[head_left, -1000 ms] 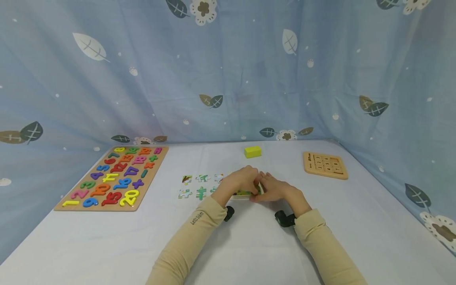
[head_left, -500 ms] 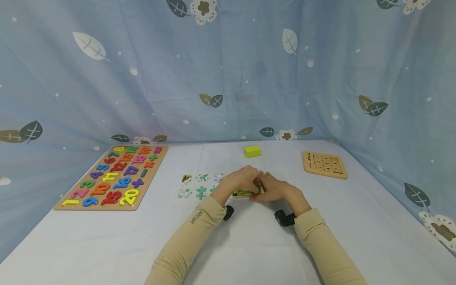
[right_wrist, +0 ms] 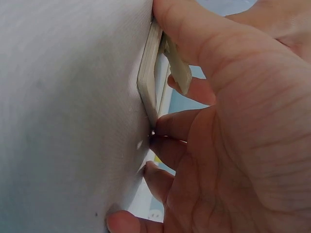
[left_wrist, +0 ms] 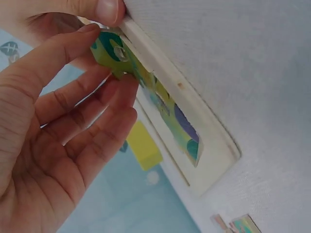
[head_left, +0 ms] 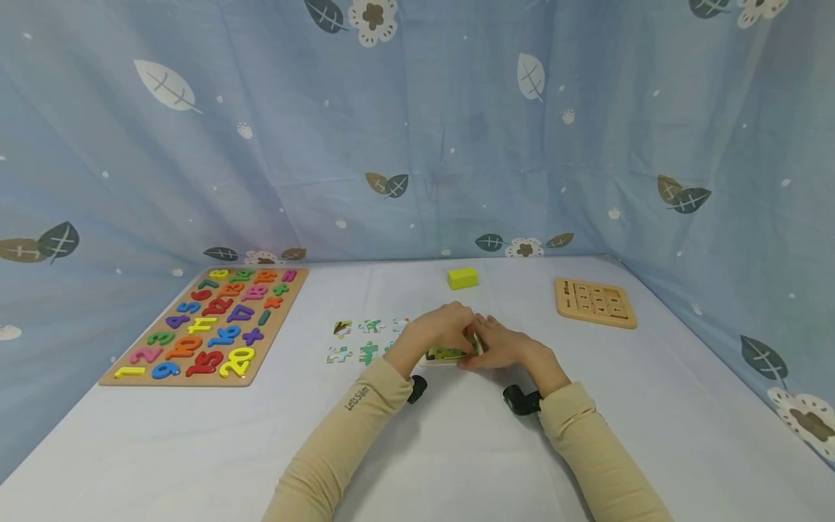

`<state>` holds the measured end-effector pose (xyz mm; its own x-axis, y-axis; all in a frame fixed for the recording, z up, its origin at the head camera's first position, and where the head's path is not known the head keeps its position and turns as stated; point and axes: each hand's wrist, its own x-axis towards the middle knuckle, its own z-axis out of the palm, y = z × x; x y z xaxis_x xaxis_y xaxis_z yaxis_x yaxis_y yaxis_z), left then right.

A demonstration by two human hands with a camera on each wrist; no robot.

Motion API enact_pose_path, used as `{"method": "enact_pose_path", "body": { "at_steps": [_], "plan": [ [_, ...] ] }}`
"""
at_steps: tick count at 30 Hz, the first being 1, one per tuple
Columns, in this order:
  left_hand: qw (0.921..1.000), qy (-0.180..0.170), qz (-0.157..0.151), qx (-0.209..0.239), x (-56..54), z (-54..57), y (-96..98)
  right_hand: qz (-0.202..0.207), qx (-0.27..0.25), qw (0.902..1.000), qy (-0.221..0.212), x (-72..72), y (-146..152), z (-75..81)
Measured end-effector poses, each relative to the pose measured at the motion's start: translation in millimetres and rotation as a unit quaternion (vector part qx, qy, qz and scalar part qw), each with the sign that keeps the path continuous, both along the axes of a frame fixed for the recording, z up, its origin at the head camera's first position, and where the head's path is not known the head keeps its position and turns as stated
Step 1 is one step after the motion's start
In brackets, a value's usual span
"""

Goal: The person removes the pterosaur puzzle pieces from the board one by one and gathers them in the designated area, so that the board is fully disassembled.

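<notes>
A pale puzzle tray (left_wrist: 218, 160) lies on the white table under both hands, partly filled with colourful picture pieces. My left hand (head_left: 440, 328) pinches a green puzzle piece (left_wrist: 108, 52) at the tray's right end. That piece stands tilted up from the tray, as its pale edge (right_wrist: 181, 73) in the right wrist view shows. My right hand (head_left: 501, 344) holds the tray's right end, thumb on the near edge and fingers bent at the side. From the head, the hands hide much of the tray.
Several loose puzzle pieces (head_left: 368, 353) lie in rows left of the tray. Behind it sits a yellow block (head_left: 462, 278). A number board (head_left: 257, 362) stands at the left, a small wooden number-slide board (head_left: 596, 303) at the right. A blue patterned curtain (head_left: 417, 130) closes the back.
Both hands stay almost in place at the tray's right end. The left forearm has shifted slightly left, and a little more of the pieces inside the tray shows between the hands.
</notes>
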<state>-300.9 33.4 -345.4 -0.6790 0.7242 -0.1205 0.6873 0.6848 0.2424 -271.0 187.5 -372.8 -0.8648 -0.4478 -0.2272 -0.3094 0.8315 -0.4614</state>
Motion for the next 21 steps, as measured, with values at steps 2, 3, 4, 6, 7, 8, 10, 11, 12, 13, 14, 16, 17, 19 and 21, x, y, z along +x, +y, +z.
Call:
{"method": "enact_pose_path", "body": {
  "at_steps": [2,3,4,6,7,8,10,11,12,13,14,16,17,19,21],
  "plan": [
    [1.0000,0.000,-0.002,0.000,0.4,-0.1,-0.2,0.000,0.000,1.0000,0.000,-0.2,0.0,-0.5],
    [1.0000,-0.001,-0.002,0.000,0.5,-0.2,-0.2,0.001,-0.001,1.0000,0.001,-0.4,0.1,-0.6],
    [1.0000,-0.002,-0.003,-0.001,0.6,-0.1,0.0,0.001,-0.002,1.0000,0.002,-0.5,0.1,-0.8],
    [1.0000,-0.003,-0.003,-0.001,0.8,-0.1,0.6,0.001,-0.003,1.0000,0.003,-0.7,0.2,-1.0],
    [1.0000,-0.004,-0.002,-0.002,1.0,0.0,0.9,0.001,-0.004,1.0000,0.002,-0.7,0.3,-1.1],
    [1.0000,-0.003,-0.001,-0.004,1.2,-0.1,1.3,0.002,-0.005,1.0000,0.003,-0.7,0.5,-1.1],
    [1.0000,0.001,-0.002,-0.008,1.8,0.0,2.2,0.006,-0.010,0.9999,0.006,-0.9,0.6,-1.2],
    [0.9999,0.006,-0.005,-0.010,2.0,0.0,2.8,0.012,-0.013,0.9998,0.009,-1.3,0.6,-1.5],
    [0.9998,0.011,-0.008,-0.012,2.3,0.0,3.3,0.019,-0.018,0.9996,0.013,-1.8,0.5,-1.9],
    [0.9997,0.016,-0.011,-0.014,2.8,0.2,3.9,0.026,-0.021,0.9993,0.018,-2.3,0.5,-2.1],
    [0.9996,0.022,-0.014,-0.014,3.3,0.5,4.4,0.034,-0.025,0.9988,0.025,-3.2,0.3,-2.7],
    [0.9992,0.031,-0.020,-0.011,3.7,0.5,4.6,0.052,-0.032,0.9975,0.035,-4.9,0.0,-3.9],
    [0.9990,0.036,-0.022,-0.011,3.8,0.4,4.7,0.059,-0.034,0.9970,0.039,-6.0,-0.1,-4.6],
    [0.9988,0.044,-0.021,-0.007,4.5,0.1,4.2,0.064,-0.034,0.9964,0.044,-7.2,-0.1,-5.5],
    [0.9986,0.051,-0.016,-0.007,4.7,-1.3,3.1,0.064,-0.034,0.9962,0.047,-7.6,-0.2,-6.0]
  ]
}}
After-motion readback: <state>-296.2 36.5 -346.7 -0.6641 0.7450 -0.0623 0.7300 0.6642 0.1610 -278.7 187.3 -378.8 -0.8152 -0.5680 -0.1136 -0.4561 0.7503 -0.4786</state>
